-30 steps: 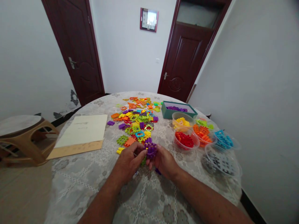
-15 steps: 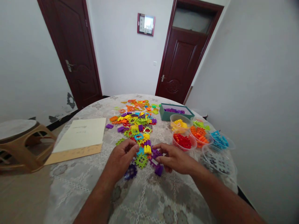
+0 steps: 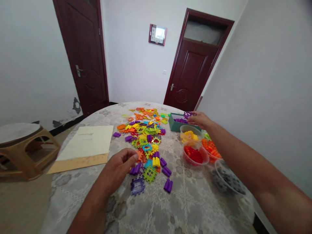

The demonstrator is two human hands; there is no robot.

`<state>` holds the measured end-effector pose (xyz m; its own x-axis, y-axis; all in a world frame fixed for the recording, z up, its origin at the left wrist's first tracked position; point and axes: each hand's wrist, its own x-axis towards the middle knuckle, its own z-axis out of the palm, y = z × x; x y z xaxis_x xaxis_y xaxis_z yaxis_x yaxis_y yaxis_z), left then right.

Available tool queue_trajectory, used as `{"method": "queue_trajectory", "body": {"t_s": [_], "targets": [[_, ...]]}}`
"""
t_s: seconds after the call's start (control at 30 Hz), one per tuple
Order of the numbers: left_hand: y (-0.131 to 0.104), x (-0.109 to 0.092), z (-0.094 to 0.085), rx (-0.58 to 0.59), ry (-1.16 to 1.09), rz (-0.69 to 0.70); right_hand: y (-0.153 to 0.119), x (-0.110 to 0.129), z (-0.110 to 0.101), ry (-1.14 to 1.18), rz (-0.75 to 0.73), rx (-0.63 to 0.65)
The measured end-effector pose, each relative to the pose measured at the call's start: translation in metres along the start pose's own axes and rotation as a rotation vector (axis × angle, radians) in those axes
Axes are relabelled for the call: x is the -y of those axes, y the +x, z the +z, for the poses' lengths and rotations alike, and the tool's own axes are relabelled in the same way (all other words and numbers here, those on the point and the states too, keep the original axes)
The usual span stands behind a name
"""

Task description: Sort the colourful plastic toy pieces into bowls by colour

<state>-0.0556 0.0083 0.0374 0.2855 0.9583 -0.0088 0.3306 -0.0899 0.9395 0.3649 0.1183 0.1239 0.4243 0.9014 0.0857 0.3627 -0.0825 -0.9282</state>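
My right hand [image 3: 201, 120] reaches over the green box [image 3: 173, 126] at the back right, its fingers closed on a purple toothed building piece [image 3: 187, 114]. Purple pieces [image 3: 179, 121] fill part of that box. My left hand [image 3: 123, 162] is at the near left of a heap of plastic building pieces [image 3: 147, 130], fingers curled and thumb close to the index finger. An orange toothed piece [image 3: 139, 156] lies at its thumb tip; whether it is held is unclear. Nearby are a lime square piece [image 3: 149, 175], a dark purple square piece [image 3: 137, 186] and purple ribbed pieces [image 3: 168, 185].
Clear plastic bowls hold yellow pieces [image 3: 190, 136], red pieces [image 3: 193, 154], orange pieces [image 3: 211, 149] and grey pieces [image 3: 227, 178]. My right forearm covers some bowls. A paper sheet [image 3: 85, 139] lies on brown card at the left. Beside the patterned table [image 3: 156, 214] stands a stool [image 3: 26, 146].
My right hand has gone from the near heap to the green box with a purple piece. Several purple ribbed pieces are uncovered there. My left hand has shifted slightly left.
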Motion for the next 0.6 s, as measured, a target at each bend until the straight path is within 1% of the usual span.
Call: {"method": "queue_trajectory", "body": {"t_s": [0.03,0.1,0.17,0.23,0.3,0.37,0.47,0.5,0.57,0.6], "targets": [[-0.004,0.0,0.0,0.016,0.022,0.004,0.008,0.001,0.0,-0.003,-0.018,-0.053],[-0.014,-0.002,-0.003,0.049,0.081,0.011,0.015,-0.002,0.002,-0.022,-0.046,-0.134],[-0.025,-0.004,-0.01,0.074,0.153,0.007,0.009,-0.006,0.007,-0.05,-0.072,-0.162],[-0.036,-0.004,-0.018,0.087,0.233,0.006,-0.008,-0.011,0.016,-0.074,-0.101,-0.14],[-0.043,-0.007,-0.028,0.085,0.29,0.02,-0.038,-0.013,0.026,-0.126,-0.144,-0.057],[-0.042,-0.017,-0.037,0.059,0.302,0.06,-0.078,-0.013,0.036,-0.248,-0.234,0.075],[-0.029,-0.042,-0.047,0.038,0.261,0.157,-0.145,-0.013,0.049,-0.502,-0.434,0.281],[-0.023,-0.051,-0.048,0.026,0.236,0.191,-0.166,-0.015,0.053,-0.567,-0.477,0.338],[-0.012,-0.065,-0.048,-0.032,0.168,0.233,-0.2,-0.025,0.059,-0.665,-0.503,0.419],[-0.007,-0.069,-0.045,-0.062,0.109,0.24,-0.213,-0.033,0.062,-0.698,-0.495,0.439]]}}
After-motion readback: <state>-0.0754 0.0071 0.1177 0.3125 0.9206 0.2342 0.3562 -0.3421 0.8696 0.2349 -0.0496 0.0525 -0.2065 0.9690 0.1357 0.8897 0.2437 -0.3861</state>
